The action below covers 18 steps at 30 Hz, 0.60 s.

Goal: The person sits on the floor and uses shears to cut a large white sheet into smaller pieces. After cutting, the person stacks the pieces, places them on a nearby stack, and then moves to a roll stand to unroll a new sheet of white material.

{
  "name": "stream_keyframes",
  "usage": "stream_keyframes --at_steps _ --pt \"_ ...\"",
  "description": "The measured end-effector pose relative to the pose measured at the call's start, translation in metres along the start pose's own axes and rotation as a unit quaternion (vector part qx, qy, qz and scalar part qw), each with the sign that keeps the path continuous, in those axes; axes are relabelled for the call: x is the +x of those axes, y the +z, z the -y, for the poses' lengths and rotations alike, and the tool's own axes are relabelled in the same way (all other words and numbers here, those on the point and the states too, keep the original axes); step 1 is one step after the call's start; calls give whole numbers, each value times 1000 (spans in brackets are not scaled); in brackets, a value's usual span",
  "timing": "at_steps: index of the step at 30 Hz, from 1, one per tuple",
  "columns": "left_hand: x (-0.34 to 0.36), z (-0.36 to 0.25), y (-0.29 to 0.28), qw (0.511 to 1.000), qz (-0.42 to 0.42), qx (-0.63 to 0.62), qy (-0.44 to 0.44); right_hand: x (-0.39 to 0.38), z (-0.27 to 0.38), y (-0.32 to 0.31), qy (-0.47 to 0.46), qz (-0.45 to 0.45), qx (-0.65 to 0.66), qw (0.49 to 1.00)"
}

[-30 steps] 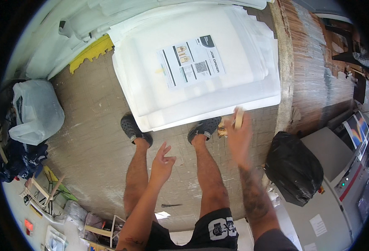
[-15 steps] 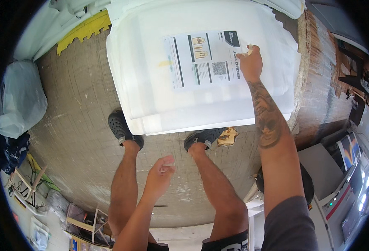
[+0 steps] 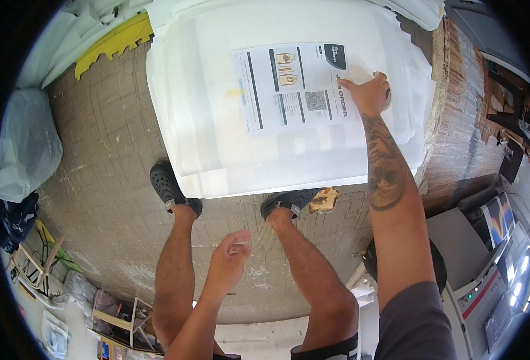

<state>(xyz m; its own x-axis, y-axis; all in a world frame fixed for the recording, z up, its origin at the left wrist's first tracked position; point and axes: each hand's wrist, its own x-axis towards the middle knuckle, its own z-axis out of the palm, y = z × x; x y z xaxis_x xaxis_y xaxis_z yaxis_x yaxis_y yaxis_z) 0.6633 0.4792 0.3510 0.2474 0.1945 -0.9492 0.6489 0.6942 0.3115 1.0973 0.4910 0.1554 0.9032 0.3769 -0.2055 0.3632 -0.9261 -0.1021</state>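
On the white stack (image 3: 289, 150) lay a printed sheet (image 3: 293, 88), the half-spread right hand (image 3: 369, 95) at its right edge; the left hand (image 3: 228, 261) curled loosely above the floor (image 3: 106, 138), what either held unclear.

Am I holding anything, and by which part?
Right hand: seemingly a pale roll, mostly hidden, so the exact hold can't be told. Left hand: curled, contents unclear.
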Motion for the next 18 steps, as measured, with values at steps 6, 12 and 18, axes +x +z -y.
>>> stream_keyframes --at_steps 6,12,18 --pt "2 8 0 998 4 -53 -15 24 -28 11 63 16 19 998" --pt "2 9 -2 998 6 -57 -6 34 -48 9 100 -9 78 992" --pt "-1 13 -6 997 10 -74 -10 -3 -18 1 -53 -88 -13 995"
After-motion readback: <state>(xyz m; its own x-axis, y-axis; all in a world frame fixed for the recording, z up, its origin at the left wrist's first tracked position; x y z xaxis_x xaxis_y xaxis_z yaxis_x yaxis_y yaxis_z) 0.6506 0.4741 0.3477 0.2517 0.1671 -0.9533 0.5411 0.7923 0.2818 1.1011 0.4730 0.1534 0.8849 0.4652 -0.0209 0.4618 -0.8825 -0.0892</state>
